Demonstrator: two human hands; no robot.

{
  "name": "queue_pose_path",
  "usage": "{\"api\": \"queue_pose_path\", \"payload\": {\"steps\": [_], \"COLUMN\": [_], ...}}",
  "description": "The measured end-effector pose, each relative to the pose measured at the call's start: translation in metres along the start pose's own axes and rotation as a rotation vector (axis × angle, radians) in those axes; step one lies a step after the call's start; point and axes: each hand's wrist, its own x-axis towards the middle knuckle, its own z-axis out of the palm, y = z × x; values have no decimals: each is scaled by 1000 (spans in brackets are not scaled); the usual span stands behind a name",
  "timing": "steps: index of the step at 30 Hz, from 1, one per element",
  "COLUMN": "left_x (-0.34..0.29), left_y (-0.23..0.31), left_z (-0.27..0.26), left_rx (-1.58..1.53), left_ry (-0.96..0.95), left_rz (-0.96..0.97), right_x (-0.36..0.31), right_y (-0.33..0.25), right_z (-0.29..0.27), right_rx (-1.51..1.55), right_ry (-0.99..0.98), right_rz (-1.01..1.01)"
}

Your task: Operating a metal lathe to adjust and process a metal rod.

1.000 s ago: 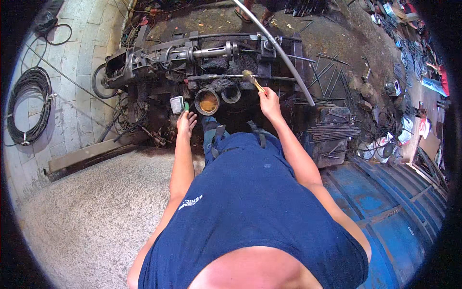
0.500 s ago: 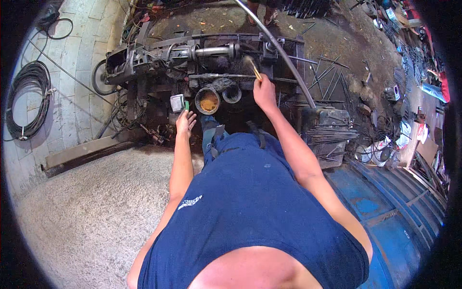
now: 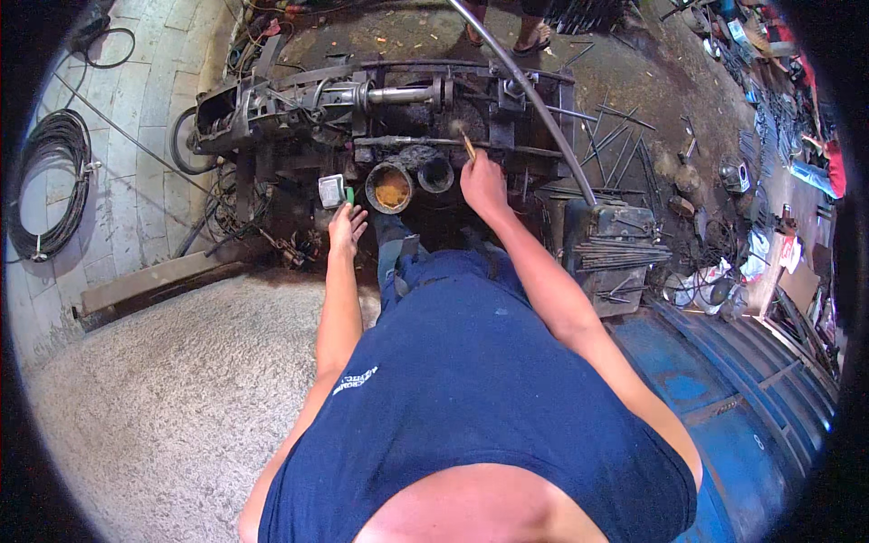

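My right hand (image 3: 484, 185) is closed round the light wooden handle of a brush (image 3: 469, 147), whose dark, blurred tip points at the greasy steel machine (image 3: 335, 98). My left hand (image 3: 346, 228) is held lower, beside a round tin (image 3: 389, 188) with orange-brown stuff inside. Its thumb and finger pinch a small green handle (image 3: 349, 195), while the other fingers stick out loosely. A pale grey rectangular piece (image 3: 331, 191) sits right beside the green handle; whether the two are joined, I cannot tell. A second, dark round can (image 3: 435, 176) stands to the right of the tin.
A long metal rod (image 3: 534, 95) slants across the machine's right end. On the right, a dark box (image 3: 611, 240) bears several thin rods. Coiled black cable (image 3: 54, 172) lies on the left tiles. A person's feet (image 3: 532, 36) show beyond the machine. Blue metal sheet (image 3: 697, 380) lies lower right.
My right hand has drawn a little down and left with the brush, away from the shaft's end. My left hand is almost still. Another person's foot shows more clearly at the top.
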Motion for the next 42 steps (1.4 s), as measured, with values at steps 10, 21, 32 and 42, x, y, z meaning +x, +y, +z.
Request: {"api": "queue_pose_path", "payload": {"steps": [10, 21, 32, 42], "left_x": [8, 8, 8, 7], "left_y": [-2, -4, 0, 1], "left_z": [-2, -2, 0, 3], "left_rx": [-14, -30, -16, -14], "left_ry": [20, -9, -1, 21], "left_rz": [-9, 4, -8, -13], "right_x": [-10, -5, -4, -4], "right_y": [24, 27, 30, 30], "right_z": [3, 3, 0, 3], "right_rx": [82, -32, -61, -129], "right_ry": [69, 44, 25, 23], "right_rz": [30, -22, -22, -60]}}
